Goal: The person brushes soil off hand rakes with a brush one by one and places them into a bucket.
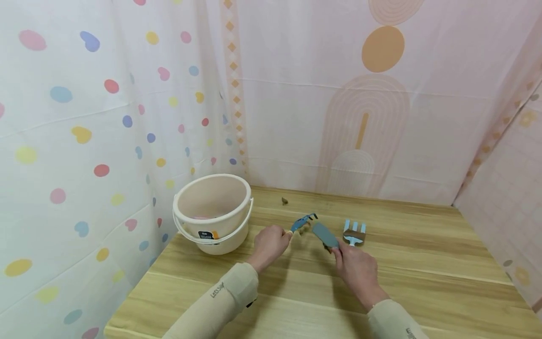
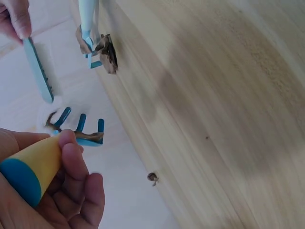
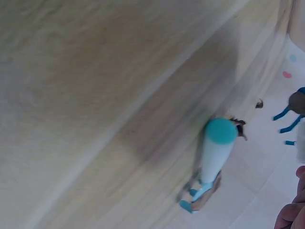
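Note:
My left hand (image 1: 272, 242) grips the yellow handle of a small hand rake (image 1: 301, 223). Brown dried leaf bits cling among its blue tines (image 2: 82, 123). In my right hand (image 1: 357, 268) is a brush with a flat blue-grey back (image 1: 325, 234); the left wrist view shows the brush (image 2: 39, 71) edge-on, its short bristles along one side. Brush and rake head are close together over the table. Just beyond my right hand lies a light-blue garden fork (image 1: 354, 235) with brown leaf on its tines; its pale handle (image 3: 217, 155) ends in a teal cap.
A cream bucket (image 1: 211, 212) with a lowered white handle stands at the table's left, something pink inside it. A small dried leaf (image 1: 284, 201) lies near the back edge of the wooden table (image 1: 423, 263). Patterned curtains (image 1: 288, 127) hang behind and along both sides.

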The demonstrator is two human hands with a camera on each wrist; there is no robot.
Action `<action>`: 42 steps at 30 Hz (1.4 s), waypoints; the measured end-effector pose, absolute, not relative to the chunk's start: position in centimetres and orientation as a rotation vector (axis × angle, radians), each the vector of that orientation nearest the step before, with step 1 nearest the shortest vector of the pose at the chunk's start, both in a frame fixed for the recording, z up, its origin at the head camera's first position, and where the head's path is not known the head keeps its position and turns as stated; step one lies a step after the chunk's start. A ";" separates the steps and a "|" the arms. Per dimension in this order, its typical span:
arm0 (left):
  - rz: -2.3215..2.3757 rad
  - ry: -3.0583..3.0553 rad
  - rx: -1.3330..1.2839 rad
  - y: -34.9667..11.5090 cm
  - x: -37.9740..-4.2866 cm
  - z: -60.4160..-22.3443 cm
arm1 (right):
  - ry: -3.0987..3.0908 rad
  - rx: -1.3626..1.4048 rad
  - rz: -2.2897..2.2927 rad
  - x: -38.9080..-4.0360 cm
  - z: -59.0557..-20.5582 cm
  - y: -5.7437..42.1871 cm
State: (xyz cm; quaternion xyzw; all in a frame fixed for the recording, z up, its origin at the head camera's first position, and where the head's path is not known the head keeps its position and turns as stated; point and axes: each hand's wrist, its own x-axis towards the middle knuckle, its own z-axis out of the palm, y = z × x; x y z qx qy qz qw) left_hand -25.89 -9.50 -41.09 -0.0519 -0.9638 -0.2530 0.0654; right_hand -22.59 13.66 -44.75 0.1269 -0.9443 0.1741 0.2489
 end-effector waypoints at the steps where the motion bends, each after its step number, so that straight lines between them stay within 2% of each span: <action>1: -0.777 -2.904 -0.166 -9.6 -25.9 -41.1 | -2.582 0.327 0.481 -22.6 -44.7 13.8; 6: -0.804 -2.899 -0.202 -9.7 -25.9 -40.8 | -2.513 0.286 0.517 -22.6 -44.4 13.8; 15: -0.773 -2.903 -0.297 -8.9 -25.9 -41.0 | -2.378 0.509 0.379 -22.7 -44.2 11.8; 22: -0.731 -2.905 -0.279 -8.8 -25.8 -40.8 | -2.361 0.461 0.297 -22.8 -45.0 12.3; 42: -0.641 -2.942 -0.384 -9.2 -25.9 -41.5 | -2.461 0.321 0.442 -23.2 -44.6 13.2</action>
